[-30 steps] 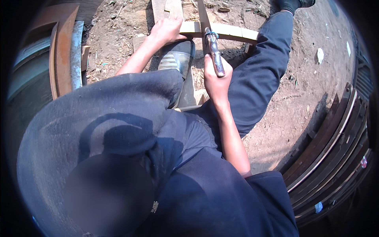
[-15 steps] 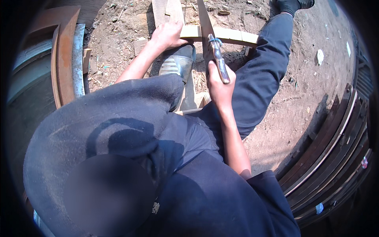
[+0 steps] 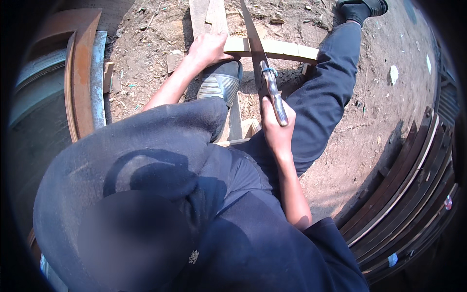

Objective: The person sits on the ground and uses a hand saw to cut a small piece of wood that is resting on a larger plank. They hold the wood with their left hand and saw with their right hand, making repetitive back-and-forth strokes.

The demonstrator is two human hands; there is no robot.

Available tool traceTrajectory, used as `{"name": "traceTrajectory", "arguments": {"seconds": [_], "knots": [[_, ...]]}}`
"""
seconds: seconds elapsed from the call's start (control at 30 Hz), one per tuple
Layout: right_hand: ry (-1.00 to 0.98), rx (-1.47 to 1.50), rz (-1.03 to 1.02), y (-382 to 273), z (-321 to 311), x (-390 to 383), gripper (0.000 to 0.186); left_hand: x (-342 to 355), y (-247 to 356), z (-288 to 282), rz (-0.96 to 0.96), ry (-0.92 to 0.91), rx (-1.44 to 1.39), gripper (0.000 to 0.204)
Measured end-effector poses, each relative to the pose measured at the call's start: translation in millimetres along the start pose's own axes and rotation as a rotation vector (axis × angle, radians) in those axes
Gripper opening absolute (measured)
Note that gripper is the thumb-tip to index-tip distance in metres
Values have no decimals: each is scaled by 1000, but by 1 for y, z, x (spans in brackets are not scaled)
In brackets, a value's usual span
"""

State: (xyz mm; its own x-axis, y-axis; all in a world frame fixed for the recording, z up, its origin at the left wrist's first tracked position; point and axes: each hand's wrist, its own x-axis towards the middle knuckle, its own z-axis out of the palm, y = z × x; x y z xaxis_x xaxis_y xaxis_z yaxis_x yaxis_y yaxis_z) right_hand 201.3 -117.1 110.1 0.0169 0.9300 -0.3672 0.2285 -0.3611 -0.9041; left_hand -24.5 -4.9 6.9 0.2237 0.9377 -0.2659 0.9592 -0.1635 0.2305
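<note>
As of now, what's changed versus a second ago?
The right hand has drawn the saw back toward the body. Nothing was taken hold of or let go. The left hand stays at the left end of the pale wooden strip.

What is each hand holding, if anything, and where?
The right hand holds the saw by its handle. The left hand is at the pale wooden strip's left end; whether it grips can't be told.
</note>
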Motion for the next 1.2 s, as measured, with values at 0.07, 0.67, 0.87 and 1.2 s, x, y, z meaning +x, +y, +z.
{"name": "traceTrajectory", "arguments": {"seconds": [0.07, 0.67, 0.87, 1.2], "knots": [[20, 21, 99, 3, -8, -16, 21, 2, 6, 1, 32, 13, -8, 66], [78, 61, -59, -3, 24, 61, 25, 5, -2, 7, 45, 36, -20, 65], [89, 239, 39, -8, 0, 97, 20, 6, 3, -6, 6, -31, -25, 74], [271, 310, 1, -12, -39, 54, 20, 28, -5, -15, 92, -197, -85, 79]]}}
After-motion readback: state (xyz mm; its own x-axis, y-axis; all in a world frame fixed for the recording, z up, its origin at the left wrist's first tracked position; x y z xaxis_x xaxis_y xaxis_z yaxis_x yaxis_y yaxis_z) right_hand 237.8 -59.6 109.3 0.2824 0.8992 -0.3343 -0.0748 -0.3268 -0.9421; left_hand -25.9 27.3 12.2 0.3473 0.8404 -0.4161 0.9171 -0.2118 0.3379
